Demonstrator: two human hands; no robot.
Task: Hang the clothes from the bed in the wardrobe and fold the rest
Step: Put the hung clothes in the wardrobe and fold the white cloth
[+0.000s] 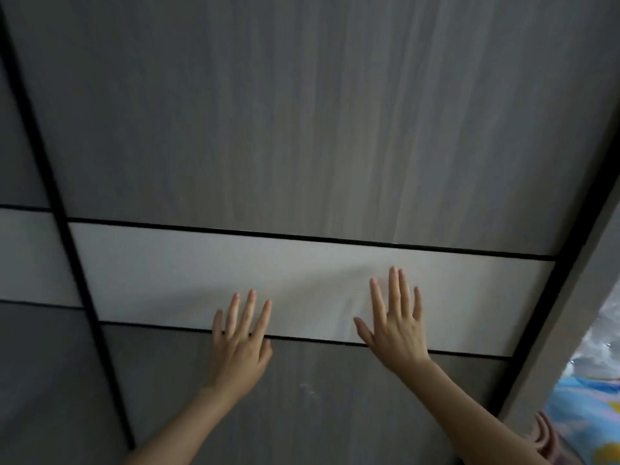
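A grey wood-grain sliding wardrobe door (302,122) fills the view, crossed by a pale horizontal band (167,273) edged with black strips. My left hand (240,344) lies flat against the door, fingers spread over the band's lower edge. My right hand (396,327) presses flat on the band a little higher, fingers spread too. Neither hand holds anything. No clothes or hangers show on the door side.
A second door panel (27,256) sits to the left behind a black vertical frame (67,229). The wardrobe's side edge (563,313) runs down the right. Beyond it, at the lower right, lie colourful blue patterned fabric (583,407) and something pinkish (547,437).
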